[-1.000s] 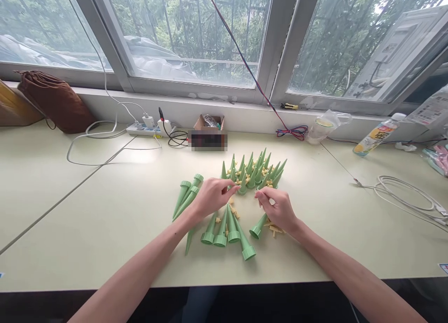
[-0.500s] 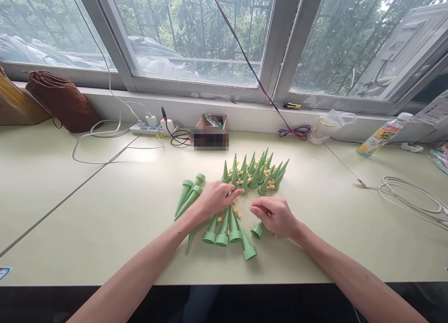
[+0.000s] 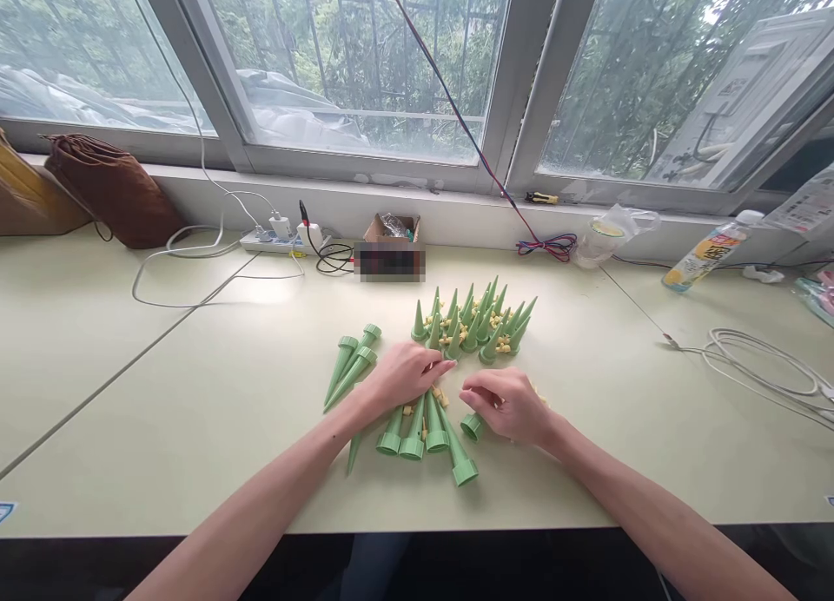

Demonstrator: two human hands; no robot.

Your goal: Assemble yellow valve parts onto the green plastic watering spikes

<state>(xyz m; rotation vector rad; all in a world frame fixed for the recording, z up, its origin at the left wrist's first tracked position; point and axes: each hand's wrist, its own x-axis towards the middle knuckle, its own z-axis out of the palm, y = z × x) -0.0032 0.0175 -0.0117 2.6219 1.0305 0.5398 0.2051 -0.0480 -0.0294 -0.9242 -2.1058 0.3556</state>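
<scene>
My left hand [image 3: 412, 373] is closed just in front of a group of upright green plastic spikes [image 3: 485, 325], its thumb and forefinger pressed together. Whatever is in those fingers is hidden. To its right, my right hand [image 3: 513, 405] is curled into a pinch, and I cannot make out what it holds. A green spike's wide end [image 3: 472, 425] shows beneath it. Several spikes [image 3: 464, 471] lie between my forearms, with small yellow valves [image 3: 440, 397] near their tips. Yellow pieces also sit among the upright spikes. Left of my left hand, more spikes [image 3: 344, 358] lie flat.
Along the wall are a power strip [image 3: 257, 241], a small open box [image 3: 393, 227] and a coil of red-blue wire [image 3: 547, 247]. A plastic cup [image 3: 598, 241], a leaning bottle [image 3: 710, 252] and a white cable [image 3: 759, 366] are at the right. A brown bag [image 3: 110, 188] rests far left.
My right hand has shifted slightly left toward my left hand, and the wide spike end beneath it has shifted too. My left hand has barely moved.
</scene>
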